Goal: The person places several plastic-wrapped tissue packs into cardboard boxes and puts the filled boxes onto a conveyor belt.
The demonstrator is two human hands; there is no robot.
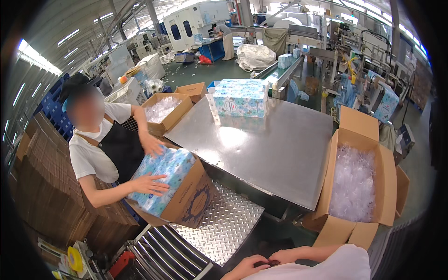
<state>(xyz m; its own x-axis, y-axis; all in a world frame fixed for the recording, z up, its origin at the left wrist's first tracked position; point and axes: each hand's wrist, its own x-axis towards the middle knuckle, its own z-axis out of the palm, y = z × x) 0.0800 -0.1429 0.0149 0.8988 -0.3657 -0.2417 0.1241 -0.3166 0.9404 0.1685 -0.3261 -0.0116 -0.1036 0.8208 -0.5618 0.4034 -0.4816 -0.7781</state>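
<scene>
My left hand (250,267) and my right hand (283,256) are close together at the lower edge, near my body. The fingers of both are curled. Something small and dark shows between them, too hidden to name. Across from me, a co-worker in a white T-shirt and dark apron presses both hands on blue patterned packs (161,177) standing in an open cardboard box (189,205). That box is tilted over the diamond-plate sheet (228,219). On the metal table (266,158) sits a group of similar blue-and-white packs (240,102), away from my hands.
An open carton (387,186) with clear plastic pieces (352,182) stands right of the table. Another such carton (179,112) is at the far left. Roller conveyor (168,252) runs along the front left. Flattened cardboard (60,177) is stacked behind the co-worker. Machinery (364,60) stands far right.
</scene>
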